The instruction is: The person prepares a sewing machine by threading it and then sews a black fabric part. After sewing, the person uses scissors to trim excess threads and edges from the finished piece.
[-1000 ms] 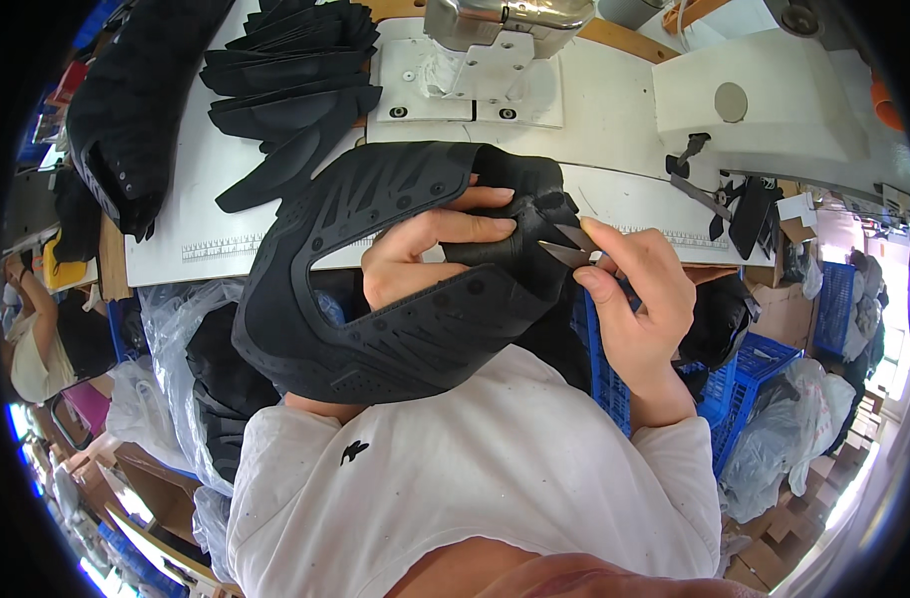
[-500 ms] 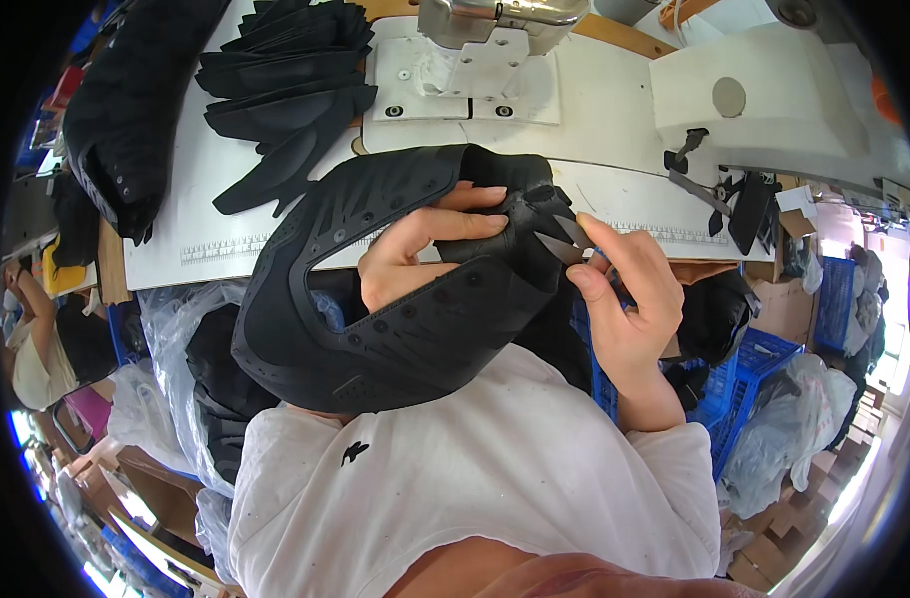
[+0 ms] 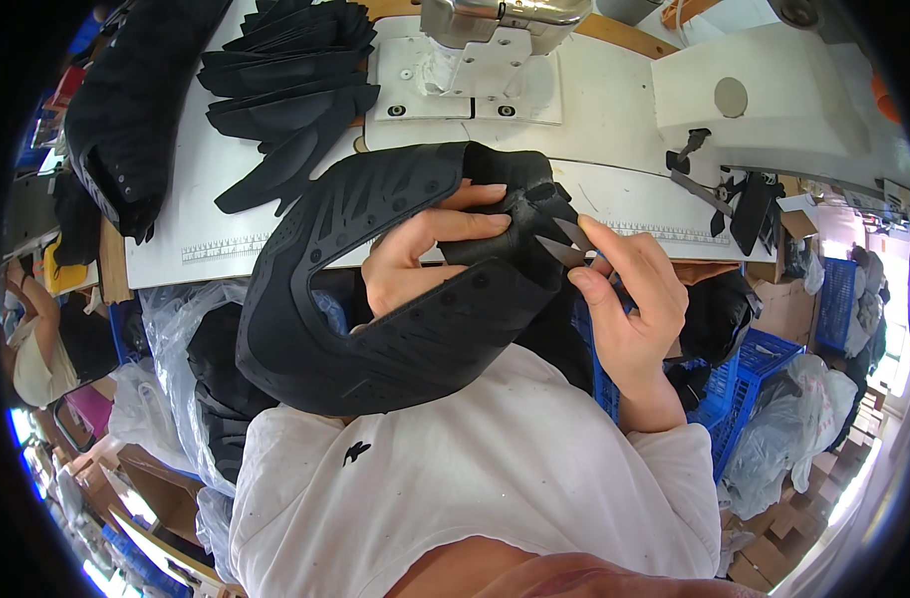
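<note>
A black, curved, mask-like shell (image 3: 405, 354) with riveted edges and a large cut-out hangs in front of my chest, at the table's front edge. Through its cut-out comes my left hand (image 3: 415, 254), fingers closed on the soft black lining (image 3: 520, 234) at the shell's right end. My right hand (image 3: 634, 294) pinches a small pair of thread snips (image 3: 564, 244) between thumb and forefinger. The two pointed blades are apart, their tips against or very near the lining. Whether a thread lies between them, I cannot make out.
Behind my hands stands a sewing machine (image 3: 505, 50) on a white table (image 3: 599, 149) with a ruler strip. Black cut pieces (image 3: 295, 100) lie stacked at the far left, beside another long black item (image 3: 131, 110). Blue crates (image 3: 759, 369) and plastic bags stand below right.
Almost nothing differs. The shell and both hands have shifted very slightly to the right, with the same grips kept.
</note>
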A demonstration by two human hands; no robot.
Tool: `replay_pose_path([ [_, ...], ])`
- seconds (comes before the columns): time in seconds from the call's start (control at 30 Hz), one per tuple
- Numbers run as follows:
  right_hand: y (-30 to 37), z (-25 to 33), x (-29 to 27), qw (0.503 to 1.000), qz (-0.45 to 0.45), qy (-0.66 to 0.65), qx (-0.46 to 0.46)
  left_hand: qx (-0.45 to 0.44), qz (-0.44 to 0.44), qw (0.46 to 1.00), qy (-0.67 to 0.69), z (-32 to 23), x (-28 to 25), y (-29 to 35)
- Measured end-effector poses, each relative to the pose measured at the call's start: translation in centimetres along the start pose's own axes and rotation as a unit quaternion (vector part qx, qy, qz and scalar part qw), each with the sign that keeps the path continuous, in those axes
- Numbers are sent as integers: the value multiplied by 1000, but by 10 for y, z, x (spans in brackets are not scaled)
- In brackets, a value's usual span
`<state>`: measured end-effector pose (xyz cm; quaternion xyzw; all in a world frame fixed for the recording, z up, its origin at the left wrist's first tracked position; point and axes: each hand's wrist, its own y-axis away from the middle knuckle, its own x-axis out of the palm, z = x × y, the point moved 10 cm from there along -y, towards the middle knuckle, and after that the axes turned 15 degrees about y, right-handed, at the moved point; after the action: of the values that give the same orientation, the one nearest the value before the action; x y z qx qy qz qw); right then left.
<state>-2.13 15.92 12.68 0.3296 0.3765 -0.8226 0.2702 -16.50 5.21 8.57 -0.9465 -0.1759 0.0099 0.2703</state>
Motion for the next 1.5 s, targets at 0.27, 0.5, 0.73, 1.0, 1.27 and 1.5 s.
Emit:
replay_pose_path([
  [0.27,0,1,0,1000,-7,14,-10,88,79,992,-54,-5,4,1],
  [0.5,2,6,-2,998,-25,50,-28,79,113,988,-73,-11,10,0],
  [0.73,22,-44,44,871,81,-439,206,82,41,995,-28,-14,13,-1],
  [1.0,5,-62,32,898,38,-406,163,-104,86,984,-117,12,30,-14],
  [1.27,-14,-63,73,813,264,-463,237,-193,-183,919,292,42,-2,1],
  [1.5,0,-49,76,895,196,-341,212,-195,-197,905,322,43,-3,0],
])
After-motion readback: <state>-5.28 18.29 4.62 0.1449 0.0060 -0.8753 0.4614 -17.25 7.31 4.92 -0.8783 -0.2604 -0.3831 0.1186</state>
